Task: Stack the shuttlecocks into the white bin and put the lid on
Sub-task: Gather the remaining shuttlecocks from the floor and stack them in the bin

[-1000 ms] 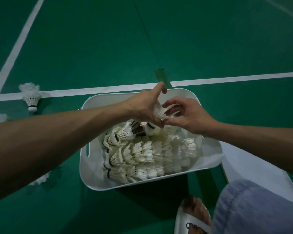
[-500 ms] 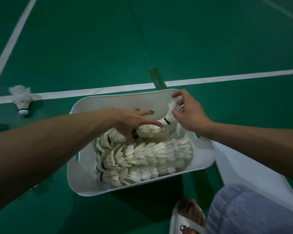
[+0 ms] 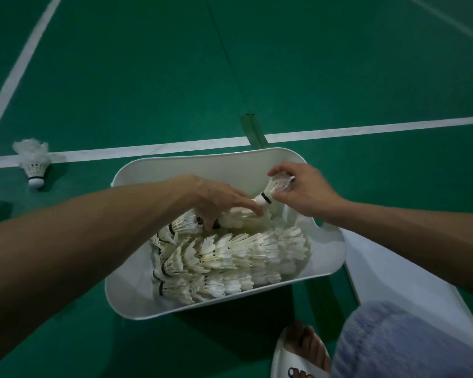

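A white bin (image 3: 202, 162) is set on the green floor (image 3: 148, 77). Inside it, rows (image 3: 243, 255) of shuttlecocks are laid on their sides, each one pushed into the next, so that many fit in little room.

A short stack (image 3: 241, 219) at the far side of the bin is held by the left hand (image 3: 216, 197). The grip of this hand is closed round the stack, most likely so that it is kept steady and cannot slide away.

A single shuttlecock (image 3: 275, 186) is held by the right hand (image 3: 306, 192). The grip here is a narrow pinch on the feathers. The round white tip is pointed down at the open end of the stack, so that it can be slid into the feathers of the last one. The tip is right by the left fingers, but it cannot be told if they are touched.

The lid (image 3: 399, 282) is laid flat on the floor, just beside the bin on the right, so it is not yet on. A loose shuttlecock (image 3: 33, 165) is left on the floor, well apart from the bin on the left, and part of another is seen at the left edge. So the job is judged to be partly done. Care is needed with the feathers, as they can be bent if squeezed hard.
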`<control>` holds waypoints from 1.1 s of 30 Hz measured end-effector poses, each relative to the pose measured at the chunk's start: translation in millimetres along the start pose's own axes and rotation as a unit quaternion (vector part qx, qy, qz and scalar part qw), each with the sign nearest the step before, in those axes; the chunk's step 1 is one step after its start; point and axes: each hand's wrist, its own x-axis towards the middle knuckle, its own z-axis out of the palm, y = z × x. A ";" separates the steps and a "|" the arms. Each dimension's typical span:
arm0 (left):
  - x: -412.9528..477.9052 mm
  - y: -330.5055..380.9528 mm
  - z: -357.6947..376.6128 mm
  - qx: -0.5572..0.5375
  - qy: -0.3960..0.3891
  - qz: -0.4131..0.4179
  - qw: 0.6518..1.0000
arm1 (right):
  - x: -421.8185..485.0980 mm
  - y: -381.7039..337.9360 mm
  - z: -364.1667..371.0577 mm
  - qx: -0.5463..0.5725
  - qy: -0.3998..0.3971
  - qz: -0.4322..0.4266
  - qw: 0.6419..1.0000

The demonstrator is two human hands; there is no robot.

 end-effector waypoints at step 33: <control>2.2 6.4 1.5 0.049 0.012 -0.046 0.998 | -5.7 2.5 11.1 -0.053 0.067 0.002 0.996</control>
